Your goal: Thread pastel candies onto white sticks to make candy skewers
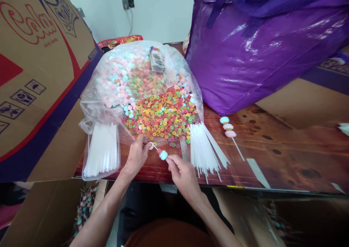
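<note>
My left hand (137, 154) pinches a small pink candy ring at the tip of a thin white stick. My right hand (183, 172) pinches the same stick (157, 150) lower down, just behind a pale blue candy (163, 154) threaded on it. Both hands work at the table's front edge, right in front of an open clear plastic bag (109, 80) full of small coloured candy rings (160, 114) and pastel candies (120, 81). A finished stick with three pastel candies (228, 127) lies on the wooden table (272, 141) to the right.
Loose white sticks (203, 147) fan out right of my hands. A clear bag of white sticks (102, 149) lies to the left. A large cardboard box (35, 65) stands at the left, and a big purple bag (259, 47) at the back right. More boxes sit below the table.
</note>
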`<state>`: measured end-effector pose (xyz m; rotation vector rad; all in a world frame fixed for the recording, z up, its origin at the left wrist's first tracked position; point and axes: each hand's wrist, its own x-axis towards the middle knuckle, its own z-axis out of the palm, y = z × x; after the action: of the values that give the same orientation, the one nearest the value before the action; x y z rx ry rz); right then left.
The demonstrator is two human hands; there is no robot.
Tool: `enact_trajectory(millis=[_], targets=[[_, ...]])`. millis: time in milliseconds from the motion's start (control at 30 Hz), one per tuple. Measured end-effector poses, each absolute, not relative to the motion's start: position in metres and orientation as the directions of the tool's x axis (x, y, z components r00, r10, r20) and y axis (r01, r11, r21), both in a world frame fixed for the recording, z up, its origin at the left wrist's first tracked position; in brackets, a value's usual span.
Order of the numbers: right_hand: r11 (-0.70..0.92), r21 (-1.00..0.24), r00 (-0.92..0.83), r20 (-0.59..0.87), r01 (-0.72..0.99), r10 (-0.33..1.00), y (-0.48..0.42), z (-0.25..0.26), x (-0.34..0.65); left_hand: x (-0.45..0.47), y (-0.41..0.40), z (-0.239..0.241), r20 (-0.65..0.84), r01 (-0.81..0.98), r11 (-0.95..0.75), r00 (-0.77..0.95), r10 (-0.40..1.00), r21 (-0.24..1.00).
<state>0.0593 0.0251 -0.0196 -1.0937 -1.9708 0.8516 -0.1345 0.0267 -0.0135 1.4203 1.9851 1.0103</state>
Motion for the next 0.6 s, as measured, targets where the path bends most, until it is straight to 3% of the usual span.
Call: enact_trajectory(millis=[167, 300, 367, 467, 600], targets=[[0.426, -0.790, -0.386, 0.262, 0.441, 0.885, 0.025, -0.023, 0.060, -0.127, 0.011, -0.019, 0.179, 0.726, 0.019, -0.194, 0.965, 0.687], [0.417, -0.796, -0.384, 0.254, 0.439, 0.888, 0.024, -0.022, 0.061, -0.122, 0.003, -0.020, 0.192, 0.686, -0.042, -0.145, 0.971, 0.727], [0.408, -0.802, -0.377, 0.249, 0.437, 0.892, 0.023, -0.020, 0.062, -0.121, 0.003, -0.020, 0.154, 0.601, -0.003, -0.200, 0.968, 0.800], [0.399, -0.810, -0.383, 0.236, 0.429, 0.893, 0.021, -0.017, 0.062, -0.122, 0.005, -0.023, 0.020, 0.325, 0.103, -0.355, 0.935, 0.940], [0.408, -0.815, -0.416, 0.231, 0.411, 0.880, 0.018, -0.013, 0.059, -0.123, 0.010, -0.027, -0.120, 0.013, 0.141, -0.449, 0.886, 0.990]])
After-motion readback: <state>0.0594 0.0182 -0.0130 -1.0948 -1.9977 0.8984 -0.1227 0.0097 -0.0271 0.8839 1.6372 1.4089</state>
